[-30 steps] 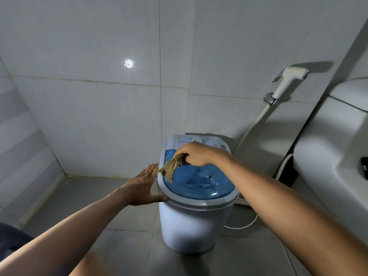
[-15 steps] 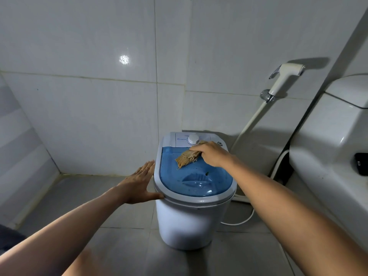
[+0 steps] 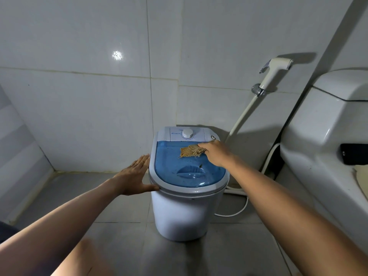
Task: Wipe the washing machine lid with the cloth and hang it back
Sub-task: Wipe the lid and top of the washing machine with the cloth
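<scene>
A small white washing machine stands on the floor by the wall, its translucent blue lid closed. A tan, frayed cloth lies on the far right part of the lid, below the white control dial. My right hand holds the cloth's right edge with curled fingers and keeps it down on the lid. My left hand is flat with straight fingers against the machine's left rim, the thumb touching the front edge.
A toilet cistern fills the right side, with a dark phone on it. A bidet sprayer hangs on the wall behind, its hose running down past the machine. White cable lies on the grey tiled floor.
My right hand has dragged the cloth from the lid's left edge across to the far right, and the cloth now lies flatter. My left hand stays on the rim.
</scene>
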